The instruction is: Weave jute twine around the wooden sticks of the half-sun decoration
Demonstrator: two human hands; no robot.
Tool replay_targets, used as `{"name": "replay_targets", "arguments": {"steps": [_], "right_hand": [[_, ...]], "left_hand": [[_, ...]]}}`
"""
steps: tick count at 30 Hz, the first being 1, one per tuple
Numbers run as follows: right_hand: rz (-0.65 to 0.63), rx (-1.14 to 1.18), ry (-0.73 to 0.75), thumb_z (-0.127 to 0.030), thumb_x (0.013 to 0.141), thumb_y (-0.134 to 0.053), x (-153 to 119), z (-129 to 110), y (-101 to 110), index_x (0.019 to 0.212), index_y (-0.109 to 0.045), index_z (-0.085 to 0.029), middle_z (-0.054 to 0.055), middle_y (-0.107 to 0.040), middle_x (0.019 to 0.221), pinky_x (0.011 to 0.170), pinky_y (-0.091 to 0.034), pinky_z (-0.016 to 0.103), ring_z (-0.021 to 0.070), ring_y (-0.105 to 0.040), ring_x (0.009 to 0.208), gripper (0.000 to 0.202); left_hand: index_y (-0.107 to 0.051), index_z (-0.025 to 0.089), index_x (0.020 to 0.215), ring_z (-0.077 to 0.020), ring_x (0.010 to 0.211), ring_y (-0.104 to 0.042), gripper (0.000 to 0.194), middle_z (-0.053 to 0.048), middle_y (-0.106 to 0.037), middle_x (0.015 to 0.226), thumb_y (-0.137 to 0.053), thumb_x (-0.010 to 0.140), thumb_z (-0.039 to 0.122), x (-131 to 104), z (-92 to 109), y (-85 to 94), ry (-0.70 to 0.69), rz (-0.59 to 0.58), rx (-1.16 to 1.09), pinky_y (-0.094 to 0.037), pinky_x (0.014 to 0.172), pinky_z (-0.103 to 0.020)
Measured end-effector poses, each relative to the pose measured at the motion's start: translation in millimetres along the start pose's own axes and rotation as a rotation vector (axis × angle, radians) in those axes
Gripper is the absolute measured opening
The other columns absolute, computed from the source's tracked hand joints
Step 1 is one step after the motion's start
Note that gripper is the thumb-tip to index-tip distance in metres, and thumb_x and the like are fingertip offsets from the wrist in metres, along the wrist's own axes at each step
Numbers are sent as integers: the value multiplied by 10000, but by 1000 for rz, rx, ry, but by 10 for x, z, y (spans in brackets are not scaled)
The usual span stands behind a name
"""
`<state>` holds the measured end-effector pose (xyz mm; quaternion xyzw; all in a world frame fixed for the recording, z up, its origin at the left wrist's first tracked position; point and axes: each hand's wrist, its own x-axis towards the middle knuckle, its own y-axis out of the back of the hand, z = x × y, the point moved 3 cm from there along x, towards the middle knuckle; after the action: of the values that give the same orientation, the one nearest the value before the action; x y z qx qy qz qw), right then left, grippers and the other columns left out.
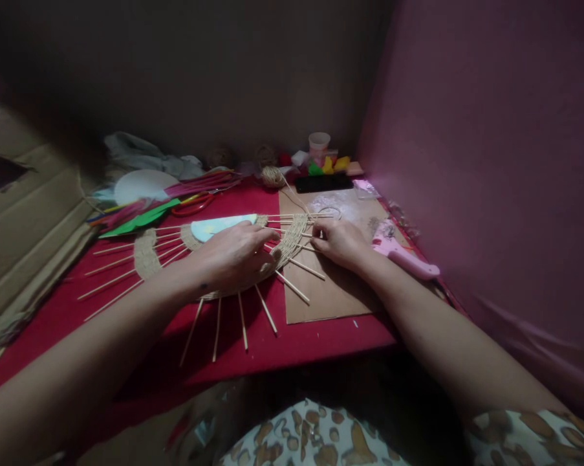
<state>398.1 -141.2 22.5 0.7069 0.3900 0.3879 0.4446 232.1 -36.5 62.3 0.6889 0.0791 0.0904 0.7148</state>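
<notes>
Jute-wound stick fan (224,259) flat under left hand (236,252), open-palmed grip; right hand (337,243) pinching jute cord (299,236) at its edge.

Dim, murky light — soft blur, stretched and dark edges.

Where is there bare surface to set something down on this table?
Bare red cloth shows along the near edge, below the stick tips and the cardboard sheet, whose near half is also bare. The back is crowded: scissors, twine ball, cup. The glue gun fills the right edge.
</notes>
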Motion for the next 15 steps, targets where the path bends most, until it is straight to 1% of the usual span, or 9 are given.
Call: {"name": "replay_targets", "arguments": {"steps": [3, 5, 7, 11, 13, 15], "right_hand": [[6, 1, 4, -221, 814, -543, 1, 4, -7, 825, -675, -209, 50, -696, 851, 592, -304, 272, 186, -587, 762, 134], [13, 10, 5, -222, 812, -549, 0, 8, -10, 822, -677, -207, 49, -696, 849, 587, -299, 271, 184, -584, 760, 129], [15, 19, -2, -226, 815, -555, -2, 10, -8, 827, -680, -207, 47, -695, 844, 586, -298, 271, 180, -580, 752, 127], [-5, 18, -20, -241, 825, -565, -1, 0, 8, 847, -688, -212, 45, -690, 826, 583, -293, 271, 175, -568, 735, 128], [-16, 13, -27, -242, 826, -570, -1, -8, 17, 854, -691, -214, 45, -688, 822, 582, -291, 271, 173, -563, 733, 128], [-25, 8, -26, -241, 827, -571, -3, -14, 26, 858, -695, -214, 45, -686, 816, 584, -292, 270, 171, -560, 732, 130]], "left_hand": [[-634, 174, 1093, -220, 883, -573, 300, -87, -649, 950, -504, 836, 257, 145, -12, -28, -2, -11, -7, -422, 743, -311], [-629, 167, 1098, -226, 922, -568, 301, -89, -649, 991, -536, 824, 252, 220, -25, -81, -9, -6, -32, -427, 785, -322], [-603, 156, 1138, -241, 968, -555, 338, -106, -640, 1046, -554, 833, 293, 266, -29, -144, -12, 31, -45, -428, 820, -338], [-517, 117, 1250, -280, 1038, -520, 506, -145, -614, 1124, -543, 860, 437, 313, -13, -270, 13, 107, -7, -405, 886, -381], [-497, 116, 1268, -295, 1029, -511, 570, -150, -609, 1121, -561, 840, 486, 344, -4, -315, 29, 115, 45, -396, 887, -394], [-492, 138, 1269, -304, 1011, -511, 598, -146, -598, 1121, -587, 811, 510, 386, 1, -337, 51, 110, 84, -397, 867, -398]]}}
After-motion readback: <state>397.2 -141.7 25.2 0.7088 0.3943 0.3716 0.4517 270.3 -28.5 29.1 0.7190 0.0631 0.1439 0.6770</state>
